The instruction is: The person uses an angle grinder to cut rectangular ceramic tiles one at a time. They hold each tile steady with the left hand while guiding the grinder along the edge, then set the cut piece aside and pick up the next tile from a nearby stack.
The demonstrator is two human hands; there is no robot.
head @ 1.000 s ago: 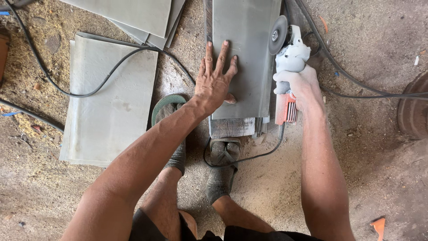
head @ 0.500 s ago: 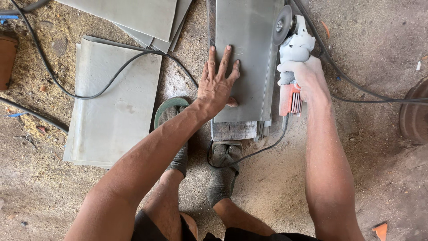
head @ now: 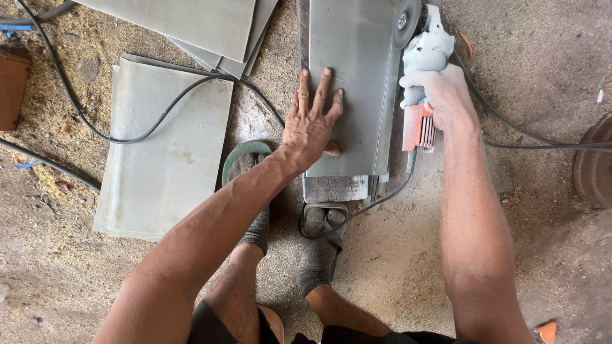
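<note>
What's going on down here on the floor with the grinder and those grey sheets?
A person crouches over a stack of grey sheets laid on a wooden board on the dusty floor. The left hand presses flat on the top sheet, fingers spread. The right hand grips an angle grinder, its disc at the stack's right edge. More grey sheets lie to the left, with a black cable across them.
</note>
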